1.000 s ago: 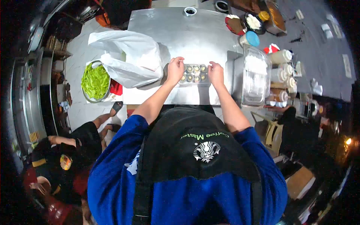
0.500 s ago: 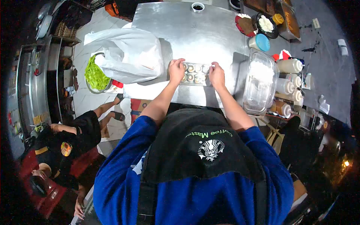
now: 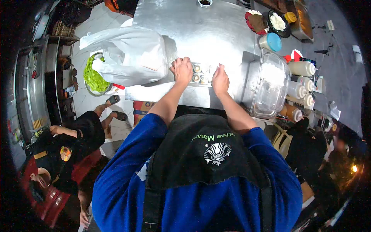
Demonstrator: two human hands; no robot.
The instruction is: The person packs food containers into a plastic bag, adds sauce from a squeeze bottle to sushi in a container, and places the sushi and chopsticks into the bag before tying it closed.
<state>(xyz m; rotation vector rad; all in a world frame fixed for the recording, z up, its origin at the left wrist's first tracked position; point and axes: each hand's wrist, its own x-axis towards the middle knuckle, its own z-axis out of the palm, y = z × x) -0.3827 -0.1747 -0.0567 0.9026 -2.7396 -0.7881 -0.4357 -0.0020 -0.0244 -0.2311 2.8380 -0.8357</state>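
A clear tray with round rolls (image 3: 197, 78) lies on the steel table (image 3: 185, 23) near its front edge, between my two hands. My left hand (image 3: 182, 70) rests over the tray's left end with its fingers bent together, covering part of it; what it grips is not clear. At the tray's right end is my right hand (image 3: 220, 79), fingers curled together near the rim, and whatever is between them is too small to make out. A white plastic bag (image 3: 131, 58) stands just left of my left hand.
Green lettuce (image 3: 95, 75) fills a bowl at the left. On the right are a clear container (image 3: 270, 92), a blue-lidded tub (image 3: 271, 41) and several squeeze bottles (image 3: 303, 69). A small sauce cup (image 3: 205, 3) sits at the back. Another person (image 3: 73, 135) is at the lower left.
My left hand has moved onto the tray's left end and covers more of the rolls. My right hand has turned, its fingers closer together. The whole view has shifted slightly.
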